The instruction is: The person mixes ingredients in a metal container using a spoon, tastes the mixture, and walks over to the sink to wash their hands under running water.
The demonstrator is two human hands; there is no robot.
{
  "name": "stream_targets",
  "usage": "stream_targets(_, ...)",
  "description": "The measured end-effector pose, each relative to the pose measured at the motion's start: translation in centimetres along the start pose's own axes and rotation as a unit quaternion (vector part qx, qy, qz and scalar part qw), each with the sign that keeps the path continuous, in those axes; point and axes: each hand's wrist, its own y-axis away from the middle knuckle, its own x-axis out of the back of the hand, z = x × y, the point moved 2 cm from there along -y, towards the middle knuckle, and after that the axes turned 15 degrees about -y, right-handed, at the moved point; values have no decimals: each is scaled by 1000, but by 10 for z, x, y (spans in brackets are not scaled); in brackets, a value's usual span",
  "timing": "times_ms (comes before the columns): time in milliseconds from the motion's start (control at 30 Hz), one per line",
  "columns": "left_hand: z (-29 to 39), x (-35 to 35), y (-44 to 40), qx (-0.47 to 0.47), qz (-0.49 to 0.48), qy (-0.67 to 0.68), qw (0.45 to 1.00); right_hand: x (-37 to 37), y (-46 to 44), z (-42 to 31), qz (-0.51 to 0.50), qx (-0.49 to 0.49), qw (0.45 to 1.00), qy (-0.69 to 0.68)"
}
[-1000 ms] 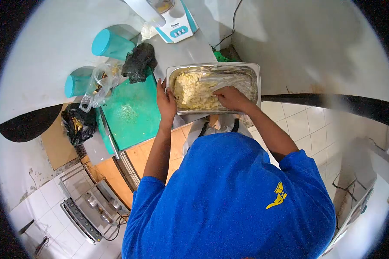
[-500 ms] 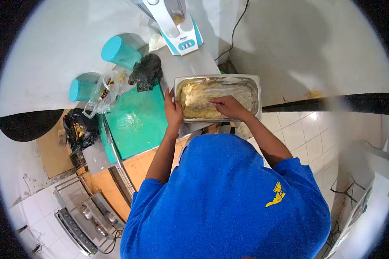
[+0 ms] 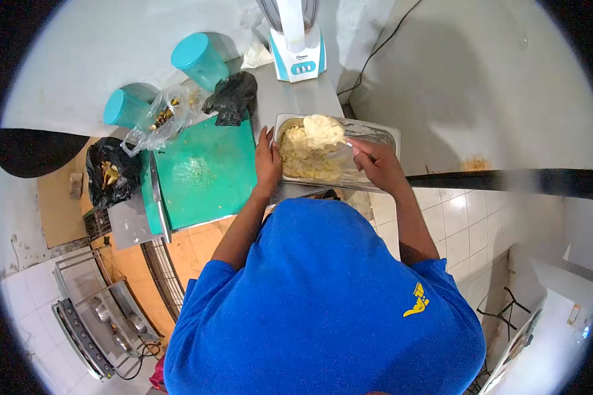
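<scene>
A rectangular steel pan holds a pale yellow, creamy mixture, mostly toward its left side. My left hand grips the pan's left end, fingers outside and thumb near the rim. My right hand is closed around the handle of a spoon above the pan. A big lump of the mixture sits on the spoon and hides its head. Smears coat the pan's inner walls and its right part.
Left of the pan lies a green cutting board with a knife along its edge. Behind stand a blender, turquoise-lidded containers, a black bag and a clear bag. A wall rises at right.
My right hand has moved right and raised the spoon with a lump of mixture on it. My left hand stays at the pan's left end. The camera view has shifted slightly.
</scene>
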Motion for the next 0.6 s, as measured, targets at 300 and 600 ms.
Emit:
stream_targets(300, 0, 0, 0, -9, 9, -17, 1000, 17, -8, -61, 62, 198, 974, 95)
stream_targets(600, 2, 3, 1, 16, -7, 14, 1000, 30, -8, -114, 111, 259, 929, 239)
